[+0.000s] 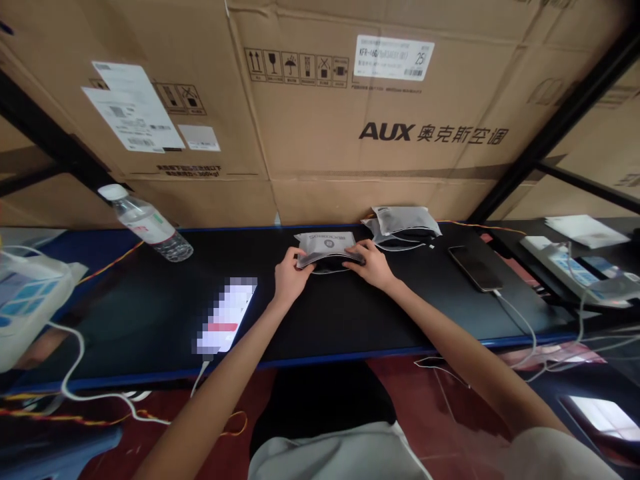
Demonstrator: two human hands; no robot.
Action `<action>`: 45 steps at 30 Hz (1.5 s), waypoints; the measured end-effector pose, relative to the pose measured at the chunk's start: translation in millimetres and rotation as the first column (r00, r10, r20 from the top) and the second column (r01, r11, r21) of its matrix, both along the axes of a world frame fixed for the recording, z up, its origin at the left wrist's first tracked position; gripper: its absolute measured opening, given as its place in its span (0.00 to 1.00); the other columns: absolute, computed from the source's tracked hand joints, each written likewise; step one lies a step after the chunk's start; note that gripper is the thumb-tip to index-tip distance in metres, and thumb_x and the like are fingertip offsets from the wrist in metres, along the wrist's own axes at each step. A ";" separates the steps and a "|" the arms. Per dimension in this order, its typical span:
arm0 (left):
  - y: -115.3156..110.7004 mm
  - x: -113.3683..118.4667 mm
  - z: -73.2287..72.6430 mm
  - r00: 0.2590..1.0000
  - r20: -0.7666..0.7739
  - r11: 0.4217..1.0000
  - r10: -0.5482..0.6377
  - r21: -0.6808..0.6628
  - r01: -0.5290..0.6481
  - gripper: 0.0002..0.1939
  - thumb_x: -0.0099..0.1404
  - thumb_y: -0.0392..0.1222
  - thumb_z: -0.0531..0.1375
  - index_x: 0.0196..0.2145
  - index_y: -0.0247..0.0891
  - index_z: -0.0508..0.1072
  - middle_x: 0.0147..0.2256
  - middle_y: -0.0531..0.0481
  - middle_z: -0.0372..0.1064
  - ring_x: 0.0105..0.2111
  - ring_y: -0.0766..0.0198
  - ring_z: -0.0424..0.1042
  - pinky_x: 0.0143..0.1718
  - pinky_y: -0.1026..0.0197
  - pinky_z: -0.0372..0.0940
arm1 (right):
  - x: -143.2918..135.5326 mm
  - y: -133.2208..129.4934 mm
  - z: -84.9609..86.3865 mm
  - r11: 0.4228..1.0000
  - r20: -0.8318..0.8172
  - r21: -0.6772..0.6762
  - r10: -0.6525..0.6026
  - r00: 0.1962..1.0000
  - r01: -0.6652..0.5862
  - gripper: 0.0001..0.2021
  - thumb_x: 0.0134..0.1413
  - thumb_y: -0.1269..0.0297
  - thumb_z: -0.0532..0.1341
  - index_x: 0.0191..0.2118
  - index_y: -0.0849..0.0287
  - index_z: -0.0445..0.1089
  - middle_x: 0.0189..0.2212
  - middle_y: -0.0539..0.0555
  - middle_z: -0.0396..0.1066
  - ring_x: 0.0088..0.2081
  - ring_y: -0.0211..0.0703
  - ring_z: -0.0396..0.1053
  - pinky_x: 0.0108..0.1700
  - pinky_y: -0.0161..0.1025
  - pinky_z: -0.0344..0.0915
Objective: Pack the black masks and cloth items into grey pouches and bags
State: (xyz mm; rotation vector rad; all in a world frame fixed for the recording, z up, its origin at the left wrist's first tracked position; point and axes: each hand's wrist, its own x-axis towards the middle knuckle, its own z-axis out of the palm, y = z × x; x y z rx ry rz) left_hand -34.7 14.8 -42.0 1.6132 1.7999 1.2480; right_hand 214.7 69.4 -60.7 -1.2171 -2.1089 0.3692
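A translucent pouch [327, 245] with printed lettering and something black inside lies at the middle of the black tabletop [350, 313]. Its near edge gapes slightly. My left hand [293, 272] pinches the pouch's left corner. At the right corner, my right hand [371, 264] grips the same edge between thumb and fingers. Just behind my right hand rest several similar pouches [406, 223], stacked, with dark contents showing.
A water bottle [153, 225] leans at the back left. A lit phone [227, 317] on a cable lies left of my forearm, a dark phone [475, 268] to the right. Power strips [565, 263] stand at the right; large cartons [320, 147] rise behind.
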 end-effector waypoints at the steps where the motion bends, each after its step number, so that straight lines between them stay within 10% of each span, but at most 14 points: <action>1: 5.8 0.9 0.5 1.000 0.006 1.000 0.004 -0.002 -0.004 0.12 0.57 0.44 0.68 0.37 0.44 0.70 0.24 0.58 0.72 0.25 0.64 0.71 0.32 0.64 0.59 | 0.1 3.8 -0.7 1.000 -0.037 0.000 -0.031 0.999 0.031 0.16 0.58 0.50 0.69 0.47 0.52 0.74 0.49 0.56 0.70 0.39 0.47 0.74 0.43 0.45 0.73; 7: 19.1 -0.2 -8.9 0.991 0.088 0.995 0.096 0.000 -0.096 0.18 0.54 0.49 0.70 0.24 0.41 0.64 0.24 0.54 0.71 0.26 0.63 0.72 0.31 0.63 0.60 | -2.5 12.1 0.5 0.991 -0.087 -0.042 -0.132 0.987 0.128 0.14 0.57 0.52 0.68 0.37 0.52 0.66 0.29 0.49 0.67 0.31 0.46 0.69 0.36 0.43 0.67; 16: 13.6 -0.4 -7.7 0.999 0.052 0.999 0.001 0.045 -0.003 0.14 0.59 0.43 0.65 0.42 0.44 0.67 0.31 0.56 0.73 0.25 0.66 0.70 0.33 0.63 0.64 | 3.6 12.8 6.4 0.984 -0.008 -0.064 -0.168 0.986 0.168 0.22 0.56 0.57 0.67 0.55 0.55 0.67 0.48 0.60 0.72 0.33 0.47 0.72 0.42 0.46 0.70; 21: 14.9 -0.3 -8.7 0.996 -0.083 0.998 0.035 0.047 -0.031 0.14 0.61 0.46 0.66 0.42 0.44 0.68 0.26 0.58 0.73 0.24 0.65 0.70 0.33 0.63 0.63 | 3.2 9.7 5.6 0.987 -0.077 -0.142 -0.087 0.993 0.076 0.12 0.58 0.55 0.66 0.42 0.55 0.68 0.34 0.53 0.73 0.27 0.44 0.68 0.37 0.43 0.66; 31: 18.4 2.6 -8.8 0.959 0.262 0.994 0.111 -0.037 -0.105 0.19 0.56 0.44 0.69 0.20 0.41 0.62 0.19 0.54 0.70 0.17 0.66 0.69 0.18 0.66 0.60 | -4.8 10.0 -7.1 0.976 -0.402 -0.217 -0.114 0.909 0.026 0.16 0.53 0.51 0.68 0.30 0.53 0.61 0.23 0.47 0.67 0.24 0.40 0.63 0.30 0.38 0.57; 45: 19.1 -4.8 -10.7 0.899 0.436 0.998 -0.045 -0.011 0.055 0.16 0.56 0.42 0.67 0.39 0.42 0.66 0.24 0.58 0.68 0.20 0.65 0.71 0.17 0.67 0.62 | -3.2 -4.4 13.4 0.976 -0.270 -0.181 -0.165 0.948 0.118 0.07 0.55 0.59 0.63 0.35 0.53 0.65 0.15 0.40 0.57 0.19 0.38 0.57 0.31 0.39 0.57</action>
